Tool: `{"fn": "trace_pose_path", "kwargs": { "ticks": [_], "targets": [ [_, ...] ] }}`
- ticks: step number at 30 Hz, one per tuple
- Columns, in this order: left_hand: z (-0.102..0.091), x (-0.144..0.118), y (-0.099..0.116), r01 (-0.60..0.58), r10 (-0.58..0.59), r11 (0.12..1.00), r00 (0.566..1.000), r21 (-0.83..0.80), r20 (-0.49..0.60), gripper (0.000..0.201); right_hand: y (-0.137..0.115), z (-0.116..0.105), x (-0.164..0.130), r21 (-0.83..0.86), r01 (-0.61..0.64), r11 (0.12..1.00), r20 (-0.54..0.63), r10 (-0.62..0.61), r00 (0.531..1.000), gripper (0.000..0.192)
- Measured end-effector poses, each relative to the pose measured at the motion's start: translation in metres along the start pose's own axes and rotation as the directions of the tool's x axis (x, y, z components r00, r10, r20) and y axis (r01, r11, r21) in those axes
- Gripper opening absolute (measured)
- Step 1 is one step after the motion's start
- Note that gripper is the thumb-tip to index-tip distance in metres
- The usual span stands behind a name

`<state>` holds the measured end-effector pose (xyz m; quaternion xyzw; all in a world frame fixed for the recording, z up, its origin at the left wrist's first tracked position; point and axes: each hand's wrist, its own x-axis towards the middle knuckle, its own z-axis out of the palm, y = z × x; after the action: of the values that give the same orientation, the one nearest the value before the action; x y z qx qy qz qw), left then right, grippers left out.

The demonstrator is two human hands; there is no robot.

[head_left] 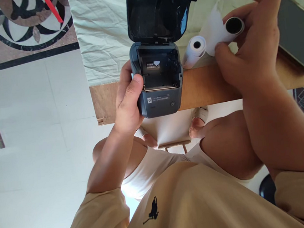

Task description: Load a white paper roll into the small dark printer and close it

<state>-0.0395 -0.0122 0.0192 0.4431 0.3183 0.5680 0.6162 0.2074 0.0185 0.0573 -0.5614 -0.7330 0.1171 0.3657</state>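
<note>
Two hands are occupied. Left of centre, the left hand [128, 102] is wrapped round the side of a small thermal printer [157, 79], thumb on its top edge; the lid [162, 9] is flipped up and the paper bay [159, 68] is seen empty. Just right of it, a spare paper roll [194, 50] lies on the table edge [205, 87]. Upper right, the right hand [252, 43] pinches a second paper roll [226, 31], core facing the camera, long axis pointing away, loose end peeled. The held roll is right of the bay, nearest the right hand. A phone [298, 31] lies at the far right.
</note>
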Motion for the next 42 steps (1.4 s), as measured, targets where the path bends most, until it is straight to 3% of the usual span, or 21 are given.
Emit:
{"fn": "trace_pose_path", "kwargs": {
  "ticks": [3, 7, 13, 19, 25, 31, 35, 42],
  "targets": [
    [-0.006, 0.003, -0.004, -0.018, 0.019, 1.000, 1.000, -0.024, 0.022, 0.042, 0.001, 0.002, 0.001, -0.073, -0.020, 0.997, 0.020, 0.022, 1.000, 0.066],
    [-0.008, 0.002, -0.003, 0.010, -0.009, 1.000, 0.999, -0.025, 0.037, 0.048, 0.003, 0.004, 0.006, -0.184, -0.165, 0.969, -0.011, 0.166, 0.986, 0.045],
    [0.001, -0.002, 0.003, -0.005, 0.005, 1.000, 1.000, -0.018, 0.016, 0.043, 0.006, 0.004, 0.002, -0.025, -0.055, 0.998, -0.034, 0.054, 0.998, 0.067],
    [0.000, -0.001, 0.000, -0.028, 0.028, 1.000, 0.999, 0.001, 0.018, 0.047, 0.004, 0.004, 0.004, -0.141, -0.130, 0.981, 0.001, 0.132, 0.991, 0.047],
    [0.003, -0.002, 0.004, 0.012, -0.012, 0.999, 1.000, -0.032, -0.009, 0.037, 0.004, 0.002, 0.003, -0.054, -0.078, 0.995, -0.038, 0.076, 0.996, 0.068],
    [0.002, -0.002, 0.002, -0.007, 0.007, 1.000, 1.000, 0.014, 0.010, 0.043, 0.004, 0.002, 0.001, -0.091, -0.097, 0.991, 0.022, 0.099, 0.995, 0.054],
    [-0.002, 0.000, -0.002, -0.031, 0.030, 0.998, 0.999, 0.051, 0.028, 0.047, 0.004, 0.002, 0.001, -0.031, -0.035, 0.999, 0.025, 0.036, 0.999, 0.069],
    [0.002, -0.001, 0.002, 0.021, -0.021, 1.000, 1.000, 0.000, -0.015, 0.038, -0.003, 0.006, 0.006, -0.172, -0.187, 0.967, 0.026, 0.195, 0.981, 0.066]
  ]
}}
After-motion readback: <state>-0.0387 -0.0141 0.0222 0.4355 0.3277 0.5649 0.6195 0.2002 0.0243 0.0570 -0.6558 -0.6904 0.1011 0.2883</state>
